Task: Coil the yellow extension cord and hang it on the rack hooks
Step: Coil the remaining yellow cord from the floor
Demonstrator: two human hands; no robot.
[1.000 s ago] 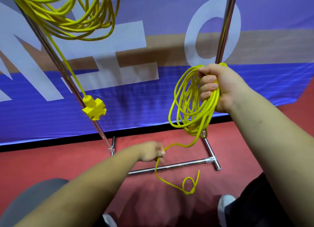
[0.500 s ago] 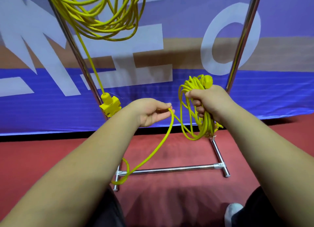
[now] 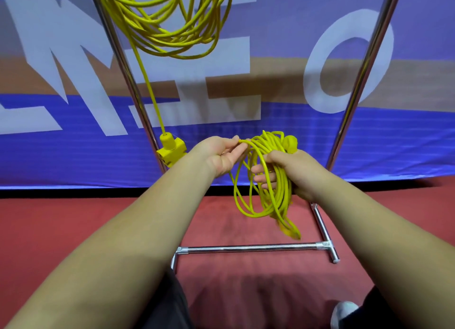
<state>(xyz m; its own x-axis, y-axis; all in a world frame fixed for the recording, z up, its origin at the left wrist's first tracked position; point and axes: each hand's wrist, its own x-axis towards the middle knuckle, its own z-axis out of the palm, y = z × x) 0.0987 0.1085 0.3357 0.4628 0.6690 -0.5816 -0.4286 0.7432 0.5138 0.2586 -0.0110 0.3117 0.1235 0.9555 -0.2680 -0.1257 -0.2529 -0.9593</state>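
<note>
A coil of yellow extension cord [image 3: 268, 195] hangs in front of me, gathered in my right hand [image 3: 293, 173], whose fingers curl round the loops. A yellow plug [image 3: 290, 143] sticks out above that hand. My left hand [image 3: 221, 153] pinches a strand of the same cord at the top of the coil. The cord's loose end [image 3: 290, 230] dangles blurred below the coil. A second yellow coil [image 3: 172, 25] hangs high on the metal rack, its socket block [image 3: 171, 150] dangling by the left pole [image 3: 128, 82].
The rack's right pole [image 3: 362, 77] rises at the right, and its chrome base bar [image 3: 248, 248] lies on the red floor [image 3: 73, 230]. A blue banner [image 3: 270, 33] with large white letters stands behind. My shoe [image 3: 342, 314] shows at bottom right.
My left hand rose from the floor and brought the trailing cord up to the coil. The slack that lay on the floor is now gathered into the loops in my right hand.
</note>
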